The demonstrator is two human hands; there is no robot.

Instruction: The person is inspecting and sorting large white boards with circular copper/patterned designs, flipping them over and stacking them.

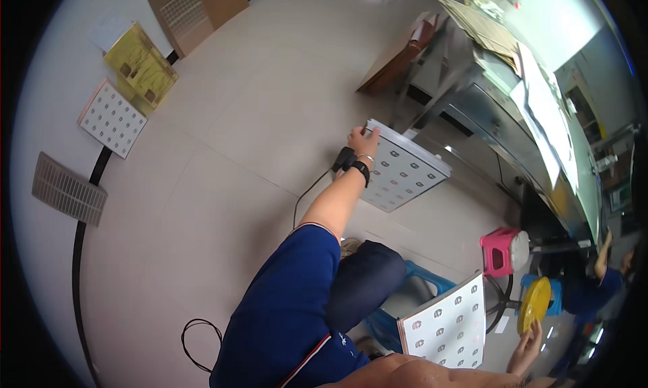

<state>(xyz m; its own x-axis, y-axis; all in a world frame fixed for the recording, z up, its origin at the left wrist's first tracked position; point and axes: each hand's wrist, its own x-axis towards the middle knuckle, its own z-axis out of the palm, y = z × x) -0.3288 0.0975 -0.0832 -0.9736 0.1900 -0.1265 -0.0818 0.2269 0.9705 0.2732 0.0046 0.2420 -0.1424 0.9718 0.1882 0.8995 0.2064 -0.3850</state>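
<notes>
Stretching forward, the left hand (364, 144) clasps a patterned panel (403, 173); the right hand (526, 351) holds a yellow disc (535, 301).

Yellow disc (534, 304) glossy; spotted panel (403, 174) smooth; sleeve (287, 280) cloth.

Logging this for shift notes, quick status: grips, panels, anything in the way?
Left grip on upper corner of patterned panel stack. Right grip holding yellow disc. Black cable beside left forearm; obstruction unclear.

Workshop, by the look of it: metal-framed worktop (491, 115) piled with sheets (480, 32), boards (113, 120) propped along the wall (55, 118), pink plastic stool (497, 238), tiled floor (229, 98), co-worker (609, 283) at right.
</notes>
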